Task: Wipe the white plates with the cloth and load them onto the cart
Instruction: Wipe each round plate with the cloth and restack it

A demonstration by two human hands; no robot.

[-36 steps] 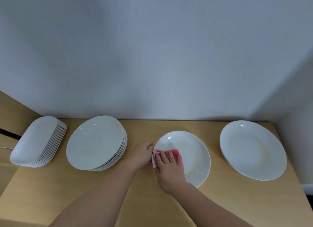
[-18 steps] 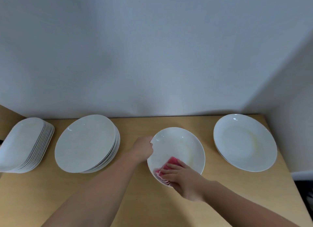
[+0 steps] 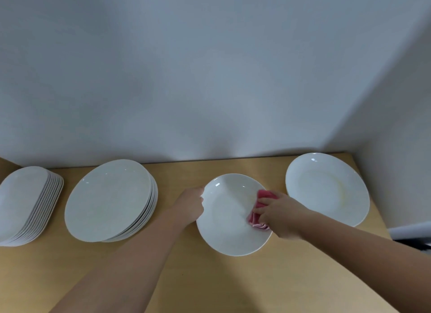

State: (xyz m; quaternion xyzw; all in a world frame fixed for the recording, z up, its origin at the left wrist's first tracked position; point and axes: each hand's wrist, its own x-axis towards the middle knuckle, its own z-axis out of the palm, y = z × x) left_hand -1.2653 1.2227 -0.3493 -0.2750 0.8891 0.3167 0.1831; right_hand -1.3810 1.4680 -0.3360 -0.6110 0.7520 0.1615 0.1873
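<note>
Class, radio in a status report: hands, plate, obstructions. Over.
Left hand grips plate rim. Right hand holds pink cloth on plate's right side. Nothing in the way.

A tan wooden table (image 3: 210,284) stands in a corner between grey walls. White crockery lies on it in a row, each lot apart from the next. At far left is a stack of oblong plates (image 3: 23,203), then a stack of round plates (image 3: 107,198), a single deep plate (image 3: 228,224), and at right a wide-rimmed plate (image 3: 326,186).
</note>
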